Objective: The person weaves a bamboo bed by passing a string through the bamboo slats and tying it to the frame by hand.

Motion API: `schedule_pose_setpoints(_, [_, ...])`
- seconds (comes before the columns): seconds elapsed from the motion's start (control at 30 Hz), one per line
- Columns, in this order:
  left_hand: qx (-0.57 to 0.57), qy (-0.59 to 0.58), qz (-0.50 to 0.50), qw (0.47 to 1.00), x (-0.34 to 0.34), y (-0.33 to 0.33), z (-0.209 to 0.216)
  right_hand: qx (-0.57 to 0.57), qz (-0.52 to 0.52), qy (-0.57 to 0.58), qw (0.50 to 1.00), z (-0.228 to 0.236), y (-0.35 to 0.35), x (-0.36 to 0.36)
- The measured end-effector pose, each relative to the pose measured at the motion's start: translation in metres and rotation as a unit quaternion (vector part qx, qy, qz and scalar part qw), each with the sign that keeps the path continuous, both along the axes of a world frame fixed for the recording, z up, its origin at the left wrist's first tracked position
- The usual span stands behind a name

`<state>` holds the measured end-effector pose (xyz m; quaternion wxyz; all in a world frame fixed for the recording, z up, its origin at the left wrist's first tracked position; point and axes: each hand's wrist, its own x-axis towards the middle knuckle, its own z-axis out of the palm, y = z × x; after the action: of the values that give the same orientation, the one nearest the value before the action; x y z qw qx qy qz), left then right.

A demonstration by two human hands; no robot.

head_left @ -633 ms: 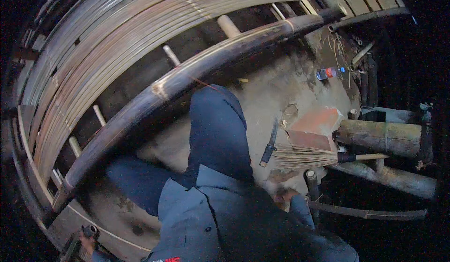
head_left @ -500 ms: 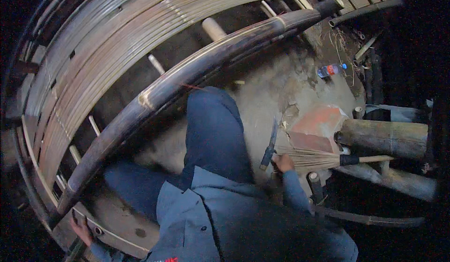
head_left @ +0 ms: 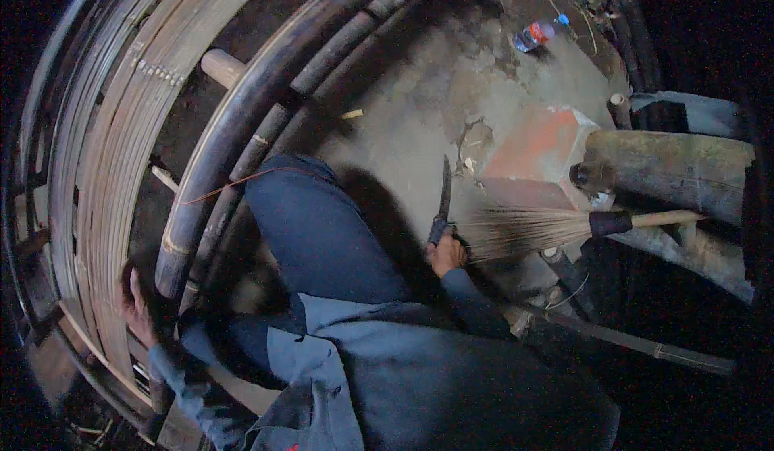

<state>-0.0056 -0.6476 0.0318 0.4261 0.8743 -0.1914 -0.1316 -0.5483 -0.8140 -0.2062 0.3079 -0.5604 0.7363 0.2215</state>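
My right hand [head_left: 448,255] is closed around the dark handle of a curved knife [head_left: 445,191], whose blade points away from me over the floor. Just right of that hand are the splayed bristles of a stick broom [head_left: 528,233]. On the left, my left hand [head_left: 139,306] has its fingers stretched out by the slats of a bamboo bench [head_left: 121,209]. It seems to rest between the slats and the thick dark bamboo pole [head_left: 234,120] along the bench's near edge; contact is hard to make out. A thin reddish strand [head_left: 234,185] runs from this pole to my knee.
On the concrete floor [head_left: 419,88] lies a plastic bottle [head_left: 538,33] with a blue cap. A reddish block [head_left: 536,157] sits right of the knife, beside a thick bamboo log [head_left: 669,173]. A darker bamboo length [head_left: 637,342] lies at the lower right.
The view has turned, so the bench now stands steeper on the left. My right hand now grips the knife handle; before, it was beside it. My left hand has moved up along the bench.
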Motion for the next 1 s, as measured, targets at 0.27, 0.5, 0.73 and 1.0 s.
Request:
schedule_pose_setpoints(0.27, [0.116, -0.216, 0.076, 0.966, 0.012, 0.002, -0.037, -0.092, -0.041, -0.074, 0.992, -0.006, -0.061, 0.075])
schedule_pose_setpoints(0.5, [0.131, -0.244, 0.078, 0.958, -0.007, -0.019, -0.032, -0.291, 0.144, -0.145, 0.935, 0.064, -0.199, 0.111])
schedule_pose_setpoints(0.73, [0.113, -0.319, 0.123, 0.933, -0.013, -0.023, -0.028, -0.431, 0.381, -0.513, 0.637, 0.241, -0.165, 0.320])
schedule_pose_setpoints(1.0, [0.102, -0.330, 0.142, 0.928, -0.014, -0.023, -0.024, -0.451, 0.590, -0.310, 0.594, 0.224, -0.161, 0.409])
